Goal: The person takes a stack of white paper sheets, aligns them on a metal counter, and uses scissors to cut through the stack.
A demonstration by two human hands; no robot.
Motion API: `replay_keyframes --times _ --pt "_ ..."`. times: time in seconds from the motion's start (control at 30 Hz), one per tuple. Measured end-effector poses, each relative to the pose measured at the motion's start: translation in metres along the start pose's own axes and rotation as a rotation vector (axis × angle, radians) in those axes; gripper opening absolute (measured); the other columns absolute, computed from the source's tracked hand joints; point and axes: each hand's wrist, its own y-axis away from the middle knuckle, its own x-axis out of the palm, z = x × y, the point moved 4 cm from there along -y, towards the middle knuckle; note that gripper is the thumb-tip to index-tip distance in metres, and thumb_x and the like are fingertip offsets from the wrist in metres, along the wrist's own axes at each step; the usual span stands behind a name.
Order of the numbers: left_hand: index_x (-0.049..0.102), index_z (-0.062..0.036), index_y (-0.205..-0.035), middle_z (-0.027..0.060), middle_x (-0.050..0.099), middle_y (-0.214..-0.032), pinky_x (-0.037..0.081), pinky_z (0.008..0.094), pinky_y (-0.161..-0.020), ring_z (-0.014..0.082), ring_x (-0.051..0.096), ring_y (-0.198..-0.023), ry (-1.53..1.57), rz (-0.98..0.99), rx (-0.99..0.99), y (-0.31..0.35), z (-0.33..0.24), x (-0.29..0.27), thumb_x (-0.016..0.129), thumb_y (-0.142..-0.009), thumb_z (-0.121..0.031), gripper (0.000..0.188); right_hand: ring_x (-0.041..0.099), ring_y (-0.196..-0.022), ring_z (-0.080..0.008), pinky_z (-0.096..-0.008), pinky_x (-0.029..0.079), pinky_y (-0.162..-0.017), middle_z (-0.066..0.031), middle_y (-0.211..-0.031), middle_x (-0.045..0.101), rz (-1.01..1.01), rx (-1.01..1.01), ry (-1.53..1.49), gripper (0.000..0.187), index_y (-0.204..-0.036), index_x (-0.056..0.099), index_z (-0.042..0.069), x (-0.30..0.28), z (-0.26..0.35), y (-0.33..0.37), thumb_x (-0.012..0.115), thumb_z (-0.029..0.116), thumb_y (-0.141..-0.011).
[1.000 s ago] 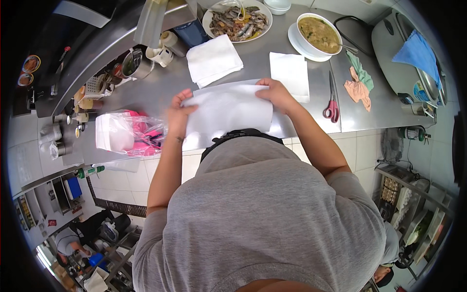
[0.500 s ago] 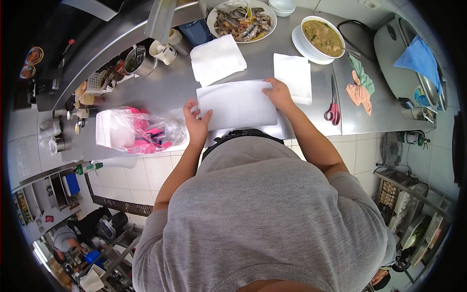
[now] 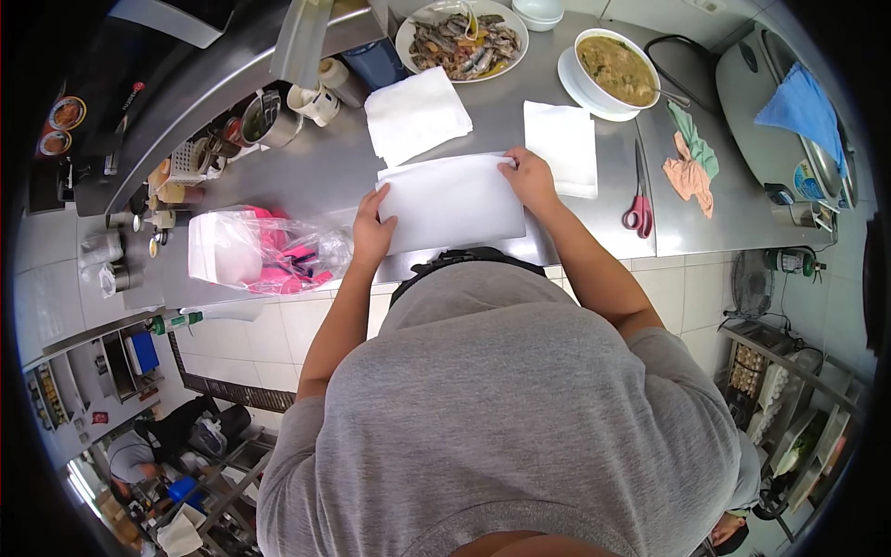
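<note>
A white rectangular sheet (image 3: pixel 453 202), perhaps a thin stack of paper or plastic, is held near the counter's front edge, close to my body. My left hand (image 3: pixel 373 232) grips its left side, with the thumb and fingertips at the edge. At its upper right corner my right hand (image 3: pixel 529 178) pinches the sheet between thumb and fingers. Just beyond lies a folded white stack (image 3: pixel 418 113), tilted slightly. A second, narrower white stack (image 3: pixel 561 148) rests right of my right hand, and red-handled scissors (image 3: pixel 639 213) lie farther right.
Clear plastic bags with pink contents (image 3: pixel 288 252) sit at the left of the steel counter (image 3: pixel 316 176). At the back stand a plate of small fish (image 3: pixel 464 42) and a white bowl of soup (image 3: pixel 614 70). Green and peach cloths (image 3: pixel 689 176) lie at the right.
My left hand's raised fingers have come down onto the left edge of the white sheet. My right hand keeps its pinch at the upper right corner, almost unmoved.
</note>
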Motion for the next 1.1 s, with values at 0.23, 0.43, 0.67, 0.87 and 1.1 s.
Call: replay_keyframes --times 0.23,0.43,0.67,0.87,1.1 --pt "0.051 -0.0127 -0.129 0.0140 0.048 -0.131 0.047 0.0274 -0.069 0.0167 0.052 -0.068 -0.014 0.064 0.000 -0.011 0.004 0.000 0.067 -0.067 -0.005 0.065 0.063 -0.083 -0.0357 -0.0405 0.049 -0.076 -0.0216 -0.089 0.064 -0.039 0.007 0.009 0.026 -0.096 0.062 0.000 -0.002 0.002 -0.003 0.064 0.018 -0.077" --pt "0.047 -0.0136 -0.133 0.0150 0.043 -0.137 0.048 0.0269 -0.070 0.0159 0.054 -0.068 0.064 0.107 -0.006 -0.015 0.012 0.001 0.068 -0.066 -0.006 0.071 0.062 -0.083 -0.0363 -0.0404 0.049 -0.076 -0.0221 -0.089 0.064 -0.049 0.012 0.008 0.025 -0.095 0.062 0.000 -0.003 0.005 -0.004 0.063 0.016 -0.076" --pt "0.043 -0.0090 -0.135 0.0188 0.040 -0.140 0.047 0.0329 -0.086 0.0288 0.057 -0.105 -0.126 0.141 0.023 -0.018 0.006 0.000 0.068 -0.067 -0.007 0.073 0.062 -0.081 -0.0361 -0.0409 0.049 -0.075 -0.0217 -0.085 0.064 -0.086 0.006 0.005 0.020 -0.090 0.061 -0.002 -0.001 0.005 -0.004 0.062 0.013 -0.076" --pt "0.035 -0.0062 -0.139 0.0177 0.027 -0.147 0.042 0.0341 -0.097 0.0331 0.045 -0.122 -0.411 0.250 -0.048 -0.015 -0.009 0.007 0.064 -0.073 -0.012 0.071 0.060 -0.087 -0.0351 -0.0431 0.049 -0.075 -0.0166 -0.094 0.061 -0.078 -0.015 0.235 0.020 -0.093 0.060 0.003 -0.009 0.026 0.002 0.064 0.011 -0.075" --pt "0.036 -0.0192 -0.140 0.0090 0.019 -0.151 0.023 0.0599 -0.105 0.0368 0.022 -0.136 -0.761 0.186 0.107 -0.002 -0.084 0.014 0.067 -0.077 -0.024 0.070 0.053 -0.101 -0.0312 -0.0383 0.045 -0.088 -0.0121 -0.101 0.057 0.212 -0.183 0.303 0.025 -0.093 0.060 0.004 -0.063 0.005 0.005 0.067 0.003 -0.069"
